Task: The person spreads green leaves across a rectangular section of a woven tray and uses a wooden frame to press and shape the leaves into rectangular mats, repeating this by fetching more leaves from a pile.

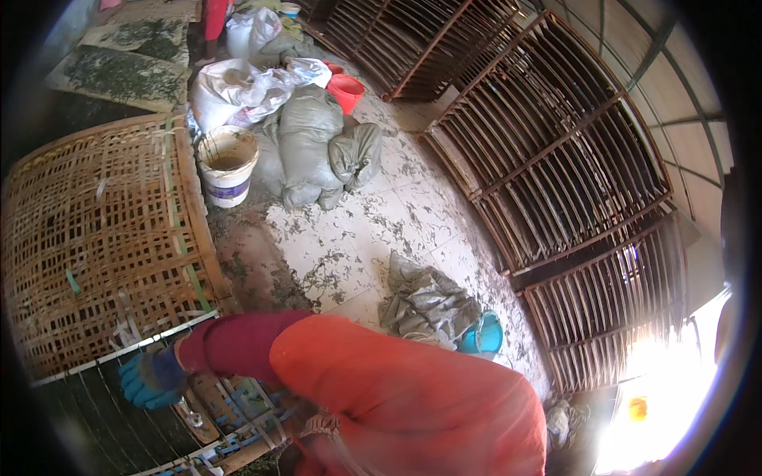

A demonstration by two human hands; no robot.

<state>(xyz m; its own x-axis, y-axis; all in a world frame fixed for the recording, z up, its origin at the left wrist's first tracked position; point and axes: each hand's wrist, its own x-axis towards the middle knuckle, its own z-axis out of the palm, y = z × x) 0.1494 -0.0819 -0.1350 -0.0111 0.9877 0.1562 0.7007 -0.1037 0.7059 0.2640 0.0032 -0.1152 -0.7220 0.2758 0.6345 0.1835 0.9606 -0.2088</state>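
My right hand (152, 378), in a blue glove under a dark red cuff and an orange-red sleeve, reaches across to the left. Its fingers look spread, lying at the edge of a dark panel (103, 420) crossed by thin lines. Whether they press on the panel or hover just over it is hard to see. Just beyond the hand lies a woven bamboo mat (95, 246) in a wooden frame. Beside the hand is a wooden piece with a shiny metal knob (193, 418). Blue and white strips (246, 408) lie to its right. My left hand does not show.
A white bucket (228, 168) with murky contents stands past the mat, near grey-green sacks (311, 143), white bags (238, 91) and a red bucket (346, 93). A crumpled sack (429, 297) and a teal basin (482, 333) lie on the littered floor. Slatted racks (556, 143) line the right.
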